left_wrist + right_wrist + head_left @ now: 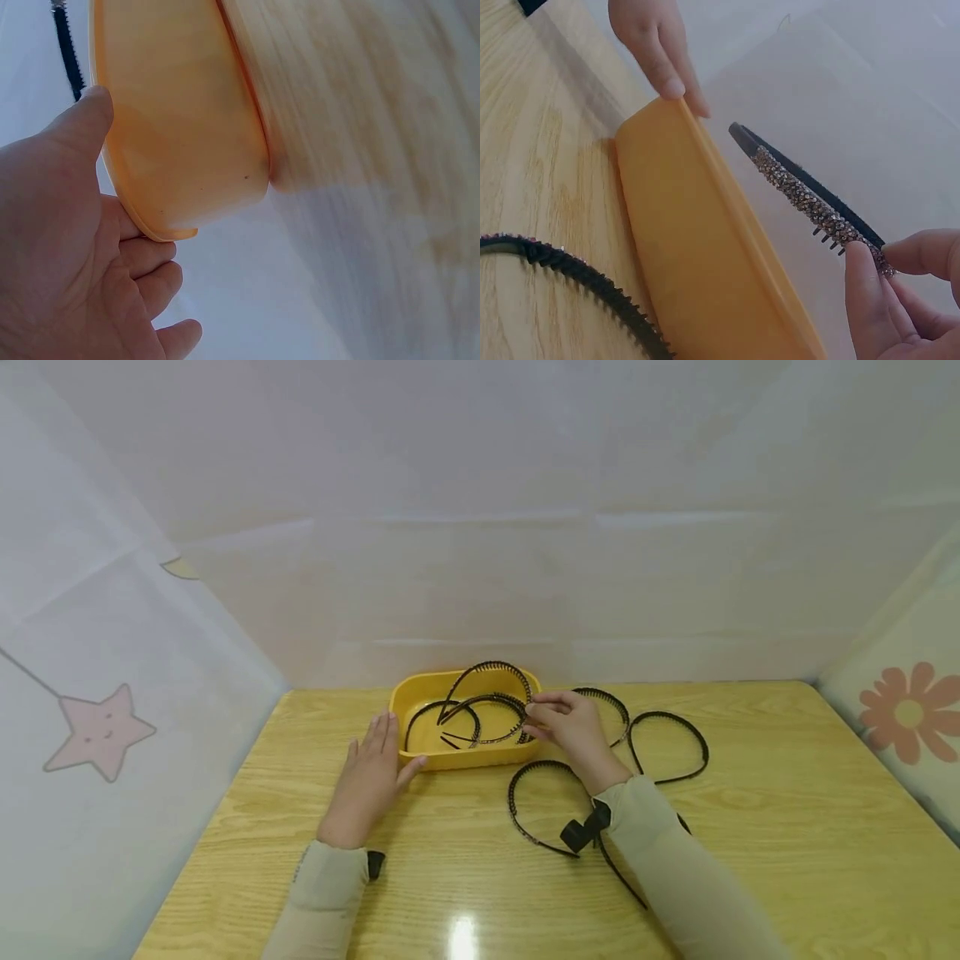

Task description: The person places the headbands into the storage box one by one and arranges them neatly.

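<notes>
My right hand (573,727) pinches a black toothed headband (491,664) between thumb and fingers, holding it over the right side of a yellow plastic tub (465,761). In the right wrist view, dark glittering stones cover the outside of this headband (799,193), and small teeth show beneath. More black headbands (477,727) lie inside the tub. My left hand (367,777) rests against the tub's left end. Its fingers lie along the side, and the thumb (90,112) touches the front rim in the left wrist view.
Several more headbands (705,743) lie on the wooden table (450,852) right of the tub and in front of it, some partly hidden by my right forearm. Behind the tub rises a pale wall covering (480,577), with printed side panels left and right.
</notes>
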Available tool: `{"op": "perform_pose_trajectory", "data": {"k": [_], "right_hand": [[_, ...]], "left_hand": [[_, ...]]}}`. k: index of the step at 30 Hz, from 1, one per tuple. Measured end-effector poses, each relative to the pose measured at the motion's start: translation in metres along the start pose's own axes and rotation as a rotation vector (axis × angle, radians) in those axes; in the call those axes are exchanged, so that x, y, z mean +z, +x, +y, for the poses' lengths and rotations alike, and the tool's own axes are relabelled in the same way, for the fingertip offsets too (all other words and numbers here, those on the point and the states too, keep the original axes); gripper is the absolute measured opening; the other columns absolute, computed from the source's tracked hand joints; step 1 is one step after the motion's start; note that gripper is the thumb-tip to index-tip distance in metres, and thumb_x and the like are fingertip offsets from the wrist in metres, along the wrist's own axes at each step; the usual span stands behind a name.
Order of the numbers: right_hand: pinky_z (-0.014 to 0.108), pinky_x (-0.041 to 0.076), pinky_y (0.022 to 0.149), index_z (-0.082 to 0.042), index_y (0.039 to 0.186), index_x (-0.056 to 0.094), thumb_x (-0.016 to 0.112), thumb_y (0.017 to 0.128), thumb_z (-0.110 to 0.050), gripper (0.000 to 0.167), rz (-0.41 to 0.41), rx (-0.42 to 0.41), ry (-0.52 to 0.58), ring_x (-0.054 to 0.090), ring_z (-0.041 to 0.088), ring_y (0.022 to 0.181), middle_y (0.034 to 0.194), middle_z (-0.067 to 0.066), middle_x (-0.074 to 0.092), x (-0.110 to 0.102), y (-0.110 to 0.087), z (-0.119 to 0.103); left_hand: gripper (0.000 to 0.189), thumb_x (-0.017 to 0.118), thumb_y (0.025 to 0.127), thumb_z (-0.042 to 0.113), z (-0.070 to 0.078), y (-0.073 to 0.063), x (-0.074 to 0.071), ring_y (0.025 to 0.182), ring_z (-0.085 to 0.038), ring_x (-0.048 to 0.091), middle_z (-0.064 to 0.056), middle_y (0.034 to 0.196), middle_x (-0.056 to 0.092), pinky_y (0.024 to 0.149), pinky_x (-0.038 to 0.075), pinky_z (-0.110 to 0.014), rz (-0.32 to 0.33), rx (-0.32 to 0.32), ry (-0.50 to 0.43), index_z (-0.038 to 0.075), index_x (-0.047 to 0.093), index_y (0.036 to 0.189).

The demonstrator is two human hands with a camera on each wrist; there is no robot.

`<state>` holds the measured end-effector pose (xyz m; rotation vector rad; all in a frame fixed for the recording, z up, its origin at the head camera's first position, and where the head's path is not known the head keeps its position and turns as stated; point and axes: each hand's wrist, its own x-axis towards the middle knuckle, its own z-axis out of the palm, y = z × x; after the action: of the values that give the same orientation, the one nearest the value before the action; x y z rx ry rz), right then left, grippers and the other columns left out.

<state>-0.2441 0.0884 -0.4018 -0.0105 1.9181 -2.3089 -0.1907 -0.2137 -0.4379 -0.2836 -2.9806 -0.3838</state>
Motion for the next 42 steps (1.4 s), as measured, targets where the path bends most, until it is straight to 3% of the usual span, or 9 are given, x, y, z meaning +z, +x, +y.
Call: {"op": "perform_pose_trajectory", "data": {"k": [14, 21, 31, 36, 42], "right_hand": [[0.037, 0.061, 0.084, 0.010, 0.128, 0.059, 0.067, 0.096, -0.001, 0.035, 0.049, -0.044, -0.124, 0.073, 0.023, 0.085, 0.113, 0.024, 0.066, 0.012, 0.017, 0.018], [0.043, 0.061, 0.082, 0.010, 0.124, 0.062, 0.069, 0.095, 0.000, 0.032, 0.080, -0.091, -0.234, 0.073, 0.026, 0.080, 0.101, 0.019, 0.066, 0.018, 0.017, 0.022], [0.042, 0.062, 0.079, 0.007, 0.123, 0.064, 0.069, 0.094, -0.003, 0.031, 0.068, -0.117, -0.380, 0.073, 0.034, 0.084, 0.099, 0.018, 0.068, 0.019, 0.017, 0.022], [0.044, 0.062, 0.078, 0.008, 0.124, 0.064, 0.070, 0.094, -0.004, 0.032, 0.068, -0.119, -0.403, 0.072, 0.040, 0.087, 0.100, 0.017, 0.068, 0.016, 0.017, 0.021], [0.038, 0.063, 0.071, 0.007, 0.121, 0.063, 0.070, 0.094, -0.003, 0.030, 0.089, -0.132, -0.401, 0.070, 0.044, 0.087, 0.102, 0.018, 0.065, 0.011, 0.014, 0.020]], "left_hand": [[0.087, 0.048, 0.105, 0.052, 0.001, 0.000, -0.001, 0.153, -0.043, 0.012, -0.027, 0.165, 0.012, 0.119, 0.012, -0.067, -0.013, -0.008, -0.005, -0.009, 0.016, 0.158], [0.086, 0.048, 0.105, 0.052, 0.001, 0.000, -0.002, 0.153, -0.043, 0.013, -0.027, 0.165, 0.012, 0.118, 0.013, -0.067, -0.011, -0.008, -0.010, -0.009, 0.017, 0.158], [0.086, 0.048, 0.105, 0.051, 0.001, 0.000, -0.004, 0.152, -0.044, 0.015, -0.029, 0.164, 0.014, 0.118, 0.013, -0.068, 0.003, 0.001, -0.010, -0.010, 0.018, 0.157], [0.086, 0.047, 0.105, 0.052, 0.001, 0.000, -0.003, 0.152, -0.044, 0.014, -0.028, 0.165, 0.014, 0.118, 0.013, -0.067, -0.001, -0.002, -0.013, -0.010, 0.018, 0.157], [0.087, 0.046, 0.105, 0.053, 0.000, 0.000, -0.001, 0.153, -0.043, 0.011, -0.028, 0.165, 0.012, 0.118, 0.011, -0.067, -0.016, -0.004, -0.016, -0.009, 0.015, 0.158]]}}
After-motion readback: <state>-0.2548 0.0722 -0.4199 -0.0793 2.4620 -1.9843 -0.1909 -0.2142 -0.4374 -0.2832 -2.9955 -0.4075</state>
